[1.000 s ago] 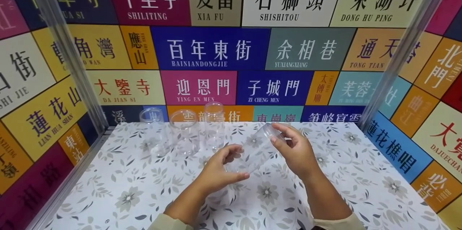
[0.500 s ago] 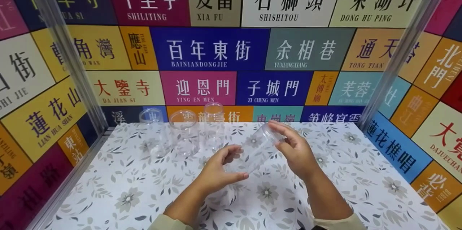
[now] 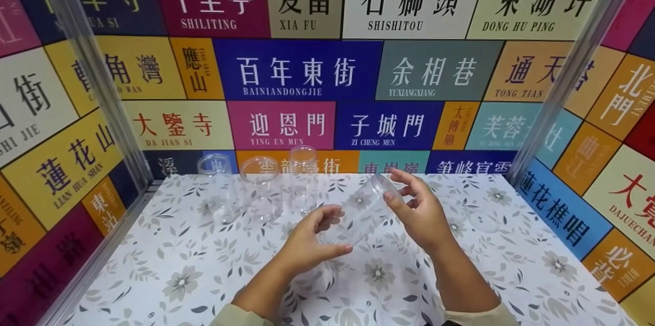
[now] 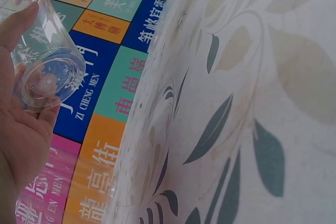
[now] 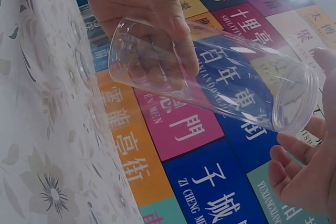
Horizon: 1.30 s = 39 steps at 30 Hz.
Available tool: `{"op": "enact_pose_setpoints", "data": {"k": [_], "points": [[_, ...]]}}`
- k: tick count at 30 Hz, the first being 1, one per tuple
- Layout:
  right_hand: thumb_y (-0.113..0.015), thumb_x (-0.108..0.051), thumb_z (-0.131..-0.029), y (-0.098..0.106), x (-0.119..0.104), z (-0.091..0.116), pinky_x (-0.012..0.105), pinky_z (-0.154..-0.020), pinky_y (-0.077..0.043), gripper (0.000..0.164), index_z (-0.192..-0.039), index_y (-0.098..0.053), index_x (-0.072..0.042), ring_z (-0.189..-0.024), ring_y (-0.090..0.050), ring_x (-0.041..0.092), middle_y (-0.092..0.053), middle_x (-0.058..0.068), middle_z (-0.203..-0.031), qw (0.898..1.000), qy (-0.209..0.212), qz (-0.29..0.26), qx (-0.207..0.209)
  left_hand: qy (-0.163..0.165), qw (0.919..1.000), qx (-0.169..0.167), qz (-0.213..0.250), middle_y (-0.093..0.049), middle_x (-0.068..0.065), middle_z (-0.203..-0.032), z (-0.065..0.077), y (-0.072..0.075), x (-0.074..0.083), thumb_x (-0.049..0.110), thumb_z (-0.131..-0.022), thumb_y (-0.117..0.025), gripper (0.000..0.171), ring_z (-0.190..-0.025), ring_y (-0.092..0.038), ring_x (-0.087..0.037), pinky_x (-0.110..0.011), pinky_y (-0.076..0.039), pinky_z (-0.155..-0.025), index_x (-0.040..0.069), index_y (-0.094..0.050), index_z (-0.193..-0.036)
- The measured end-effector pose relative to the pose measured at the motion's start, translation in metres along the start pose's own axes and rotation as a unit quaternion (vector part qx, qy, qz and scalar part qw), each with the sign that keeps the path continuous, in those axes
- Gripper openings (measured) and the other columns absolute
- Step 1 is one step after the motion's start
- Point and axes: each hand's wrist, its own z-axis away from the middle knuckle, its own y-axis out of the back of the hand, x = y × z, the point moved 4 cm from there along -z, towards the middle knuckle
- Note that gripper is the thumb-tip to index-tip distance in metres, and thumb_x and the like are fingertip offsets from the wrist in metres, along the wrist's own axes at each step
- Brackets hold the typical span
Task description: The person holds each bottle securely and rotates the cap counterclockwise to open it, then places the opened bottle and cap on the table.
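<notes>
A clear plastic jar (image 3: 359,216) is held tilted above the table, its ringed mouth end up and to the right. My left hand (image 3: 307,244) grips its lower part, thumb on the near side and fingers round the far side. In the left wrist view, the round base of the jar (image 4: 55,80) shows beside that hand's fingers. My right hand (image 3: 422,216) is at the ringed end, thumb by the rim and fingers spread apart from it. The right wrist view shows this ringed end of the jar (image 5: 302,100) between the right thumb and loosely bent fingertips.
Three clear jars stand at the back left: a left jar (image 3: 220,195), a wide middle jar (image 3: 262,195) and a narrow jar (image 3: 304,188). A clear round lid (image 3: 483,221) lies right of my right hand on the floral tablecloth (image 3: 245,269). Sign-printed panels (image 3: 297,70) close off the back and sides.
The right hand's fingers wrapped over the jar's ringed end, turned slightly, and are now lifted off it with the thumb by the rim. The left hand and jar stay nearly still.
</notes>
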Motion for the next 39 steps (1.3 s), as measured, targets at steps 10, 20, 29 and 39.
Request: {"op": "enact_pose_setpoints", "data": {"k": [10, 20, 29, 39], "points": [[-0.079, -0.044, -0.097, -0.0015, 0.0015, 0.0001, 0.024, -0.068, -0.051, 0.054, -0.145, -0.065, -0.025, -0.085, -0.053, 0.022, -0.063, 0.008, -0.12, 0.999, -0.039, 0.01, 0.008, 0.001, 1.0, -0.002, 0.0, -0.063, 0.004, -0.15, 0.0009, -0.0016, 0.0007, 0.046, -0.08, -0.095, 0.086, -0.142, -0.058, -0.02, -0.046, -0.045, -0.126, 0.024, -0.054, -0.153], [-0.073, -0.037, -0.102, -0.0022, -0.0008, 0.0021, 0.023, -0.079, -0.058, 0.047, -0.147, -0.065, -0.023, -0.1, -0.061, 0.026, -0.063, 0.006, -0.142, 0.998, -0.053, -0.026, -0.01, -0.01, 0.9999, 0.009, 0.002, -0.063, 0.01, -0.151, -0.0018, -0.0004, -0.0022, 0.044, -0.079, -0.095, 0.087, -0.142, -0.059, -0.019, -0.046, -0.045, -0.126, 0.03, -0.053, -0.155], [-0.063, -0.011, -0.106, -0.003, -0.0039, 0.0024, 0.016, -0.099, -0.057, 0.043, -0.148, -0.064, -0.016, -0.136, -0.059, 0.029, -0.056, -0.001, -0.161, 0.996, -0.028, -0.075, -0.024, -0.021, 0.9997, 0.002, 0.011, -0.06, 0.01, -0.155, -0.0013, -0.0002, -0.0023, 0.042, -0.081, -0.095, 0.087, -0.144, -0.057, -0.019, -0.049, -0.044, -0.126, 0.035, -0.051, -0.156], [-0.055, 0.004, -0.102, -0.004, -0.0075, 0.0035, 0.013, -0.109, -0.05, 0.046, -0.146, -0.062, -0.007, -0.156, -0.046, 0.03, -0.051, 0.005, -0.165, 0.992, 0.009, -0.114, -0.044, -0.022, 0.9997, 0.004, 0.01, -0.061, 0.011, -0.153, -0.0007, 0.0008, -0.0001, 0.039, -0.081, -0.095, 0.086, -0.144, -0.057, -0.018, -0.046, -0.045, -0.126, 0.034, -0.052, -0.156]]}}
